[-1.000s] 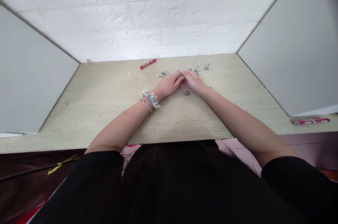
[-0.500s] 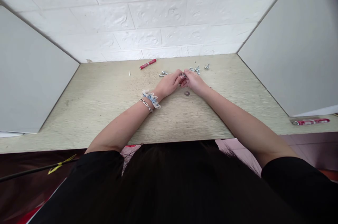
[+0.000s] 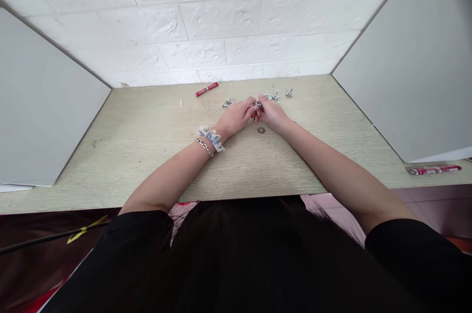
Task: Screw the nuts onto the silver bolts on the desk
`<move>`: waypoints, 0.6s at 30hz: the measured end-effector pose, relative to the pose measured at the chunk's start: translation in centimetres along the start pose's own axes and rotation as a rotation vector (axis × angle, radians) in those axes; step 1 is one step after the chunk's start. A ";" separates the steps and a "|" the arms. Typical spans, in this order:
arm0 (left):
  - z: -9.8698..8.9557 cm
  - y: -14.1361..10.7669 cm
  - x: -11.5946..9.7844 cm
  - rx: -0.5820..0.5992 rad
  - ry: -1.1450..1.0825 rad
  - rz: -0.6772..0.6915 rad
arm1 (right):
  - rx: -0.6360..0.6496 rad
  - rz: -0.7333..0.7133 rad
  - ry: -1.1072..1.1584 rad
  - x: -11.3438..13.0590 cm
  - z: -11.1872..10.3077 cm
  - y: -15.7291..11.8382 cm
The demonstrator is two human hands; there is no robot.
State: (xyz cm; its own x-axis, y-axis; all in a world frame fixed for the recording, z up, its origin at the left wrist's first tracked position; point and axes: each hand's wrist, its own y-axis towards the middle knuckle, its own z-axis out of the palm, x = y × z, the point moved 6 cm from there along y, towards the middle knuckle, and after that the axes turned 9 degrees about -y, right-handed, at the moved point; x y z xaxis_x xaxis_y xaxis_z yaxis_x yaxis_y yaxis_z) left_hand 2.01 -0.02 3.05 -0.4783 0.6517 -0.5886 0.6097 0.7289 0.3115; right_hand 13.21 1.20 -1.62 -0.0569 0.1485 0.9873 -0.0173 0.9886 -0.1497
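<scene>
My left hand (image 3: 236, 117) and my right hand (image 3: 272, 114) meet near the middle of the wooden board. Between their fingertips is a small silvery metal bolt (image 3: 257, 104), partly covered, gripped from both sides. A flat round washer (image 3: 261, 130) lies on the board just below my hands. Left of my left fingers are a couple of bolts (image 3: 227, 103). Behind my right hand sits a small group of metal bolts and nuts (image 3: 275, 96), and one more bolt (image 3: 289, 93) stands apart to its right.
A red tube (image 3: 206, 89) lies near the white brick-patterned wall (image 3: 221, 18). Another red tube (image 3: 435, 170) rests at the right front edge of the board (image 3: 147, 156). Grey panels stand at the left (image 3: 40, 101) and right (image 3: 409, 67).
The fingers of my right hand have shifted slightly around the bolt, with the thumb raised a little. More of the metal shows between my hands. The loose parts have not moved.
</scene>
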 end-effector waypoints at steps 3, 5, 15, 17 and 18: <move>0.0 0.0 0.1 -0.005 -0.004 0.001 | 0.019 0.016 0.020 0.4 0.2 -0.3; -0.1 0.0 0.2 -0.012 -0.002 -0.001 | 0.032 0.028 0.028 0.6 0.4 -0.6; -0.3 0.1 0.6 -0.065 0.058 -0.013 | 0.074 0.019 0.044 1.5 0.6 -1.5; -0.2 0.1 0.6 -0.065 0.053 -0.017 | 0.086 0.017 0.051 1.6 0.6 -1.6; -0.3 0.0 0.6 -0.066 0.052 -0.019 | 0.090 0.019 0.054 1.7 0.6 -1.6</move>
State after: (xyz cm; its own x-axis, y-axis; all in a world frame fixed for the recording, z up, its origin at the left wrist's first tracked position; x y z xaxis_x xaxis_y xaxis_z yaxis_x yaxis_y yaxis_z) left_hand 1.59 0.46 2.90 -0.5224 0.6466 -0.5559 0.5579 0.7522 0.3506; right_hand 12.52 -0.19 0.27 -0.0044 0.1705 0.9854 -0.1069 0.9796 -0.1700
